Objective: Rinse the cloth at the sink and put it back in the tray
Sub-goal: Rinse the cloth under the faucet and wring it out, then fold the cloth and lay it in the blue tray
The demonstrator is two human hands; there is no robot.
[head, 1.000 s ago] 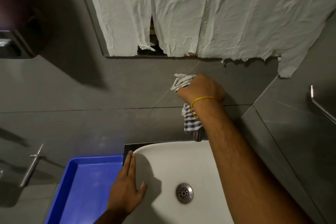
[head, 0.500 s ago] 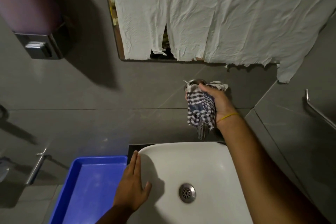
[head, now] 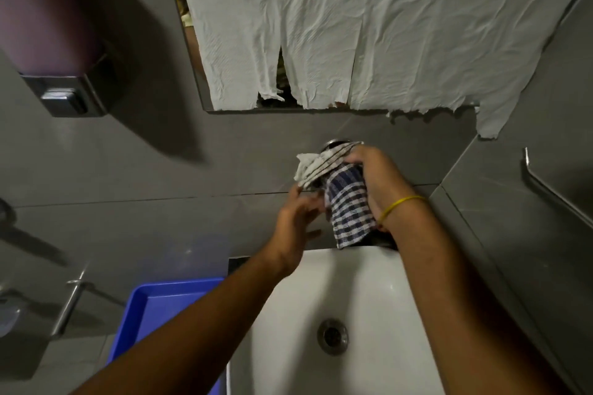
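The right hand (head: pixel 375 183) grips the cloth (head: pixel 348 205) at the tap (head: pixel 337 143); the left hand (head: pixel 296 221), spread, should squeeze it evenly over the sink (head: pixel 369 282).

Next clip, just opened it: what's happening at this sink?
A person holds a checked cloth up against the wall tap above the sink. The right hand grips the cloth, and the left hand is at its other side, fingers spread. No running water is visible. The blue tray sits left of the sink, without the cloth.
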